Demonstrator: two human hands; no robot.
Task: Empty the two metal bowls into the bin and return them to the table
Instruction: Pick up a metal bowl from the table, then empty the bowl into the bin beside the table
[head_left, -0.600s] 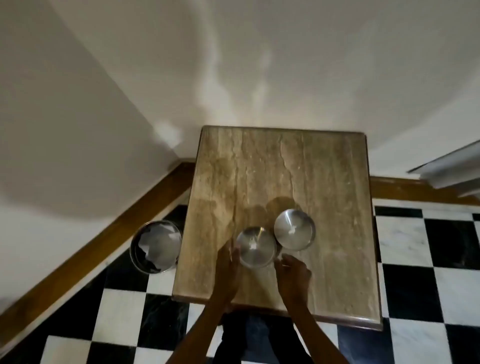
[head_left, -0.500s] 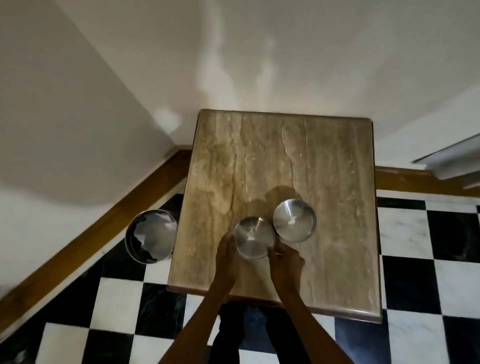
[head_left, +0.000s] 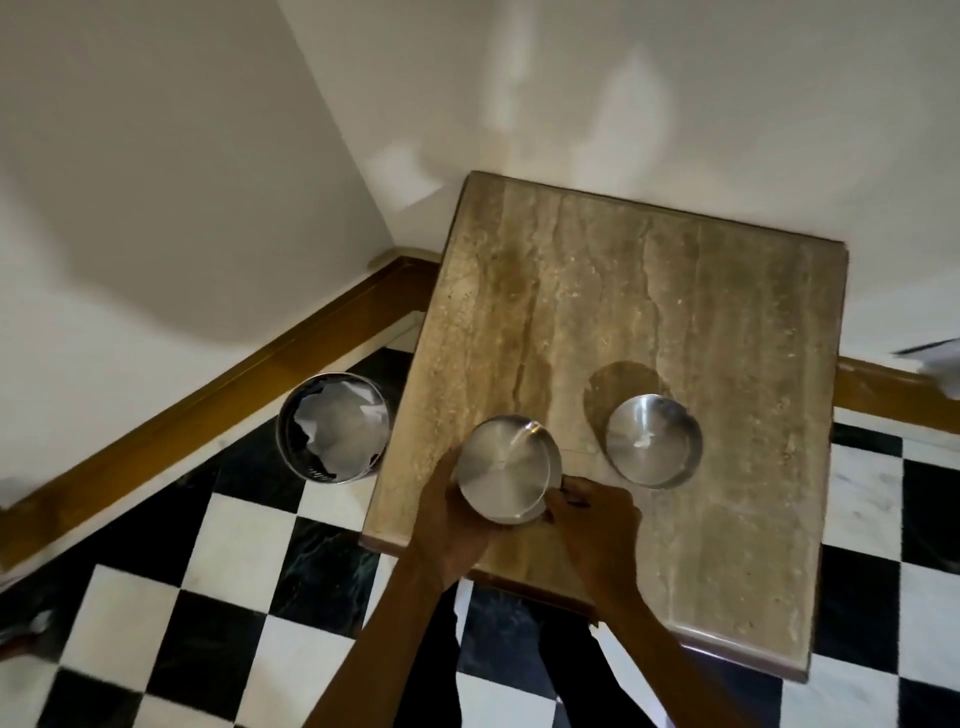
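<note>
Near table (head_left: 597, 291) front-left corner | left hand (head_left: 449, 525), right hand (head_left: 597, 525) fingers clamping near bowl (head_left: 506, 467) | second bowl (head_left: 653, 447) sitting apart | bin (head_left: 332, 426) standing beside table edge

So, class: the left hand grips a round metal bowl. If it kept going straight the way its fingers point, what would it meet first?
The left hand points up the brown stone table; beyond the held round metal bowl the way looks free, passing left of the second metal bowl, though depth is unclear.

Single head-worn view, looking steeply down (wide-angle), close over table (head_left: 675, 312) near edge and checkered floor (head_left: 156, 623)
</note>
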